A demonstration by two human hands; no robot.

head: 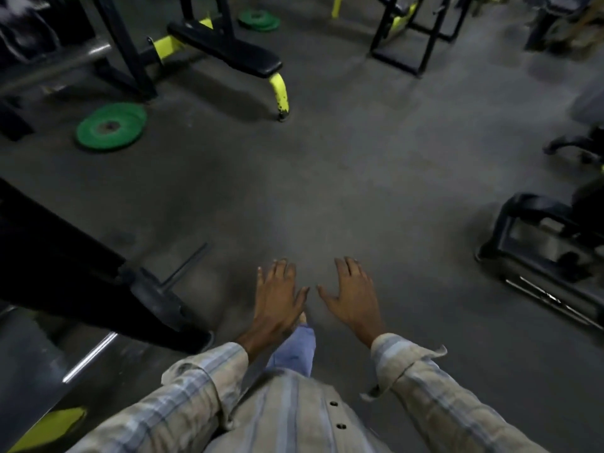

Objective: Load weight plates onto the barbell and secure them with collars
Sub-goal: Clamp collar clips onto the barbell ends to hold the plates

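**Empty hands, plates still on the floor**

Both hands hover over bare floor, the left hand and right hand with fingers spread straight, holding nothing. Just left of them a dark plate sits on a sleeve, its thin rod poking out; whether this is the barbell I cannot tell.

Further off, near the bench, lies a green stack, seemingly two plates. A second green stack lies beyond the bench, also about two. No collars show.

The step looks like fetching a plate: next comes walking over, crouching and gripping a rim with both hands.
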